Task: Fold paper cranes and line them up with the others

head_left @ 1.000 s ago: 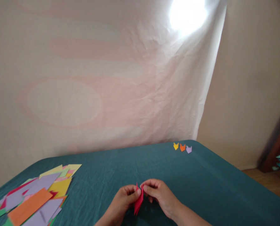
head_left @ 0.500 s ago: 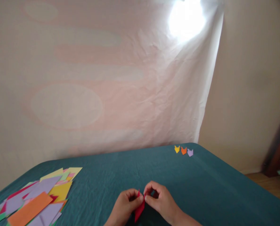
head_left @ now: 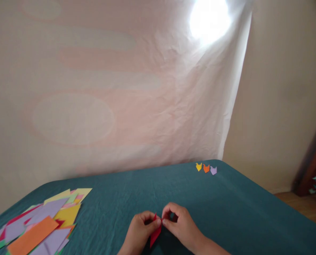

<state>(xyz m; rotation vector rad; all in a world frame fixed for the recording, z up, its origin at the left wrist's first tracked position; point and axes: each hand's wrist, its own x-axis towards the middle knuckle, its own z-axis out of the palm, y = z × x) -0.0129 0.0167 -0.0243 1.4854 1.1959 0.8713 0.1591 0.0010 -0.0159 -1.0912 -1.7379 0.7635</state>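
A pointed piece of folded red paper [head_left: 155, 236] stands on a slant at the near middle of the scene, held between my two hands. My left hand [head_left: 139, 229] grips it with thumb and curled fingers, leaving one tip rising past the thumb and a longer part slanting down toward me. My right hand [head_left: 183, 226] pinches a narrow part at its right side between thumb and forefinger, the fingers bowed into a small ring. Whether the lower tip touches the dark green tablecloth [head_left: 115, 202], I cannot tell.

Work this small, I judge, calls for a firm left grip close to the crease and a light right pinch, layers lined up before the fold is pressed sharp; a hard tug could tear or skew the point.

Far right on the cloth, a small yellow folded-paper figure [head_left: 198, 167], a small orange folded-paper figure [head_left: 206, 169] and a small lilac folded-paper figure [head_left: 213, 171] lie in a row. Near left spreads a loose pile of coloured paper sheets [head_left: 68, 215], an orange rectangular sheet [head_left: 34, 235] on top. Beyond the far edge hangs a pale pink-and-cream fabric backdrop [head_left: 147, 117], patterned with ovals and bands, a glaring white light [head_left: 210, 19] at its upper right. I can read no brand, label or writing anywhere.
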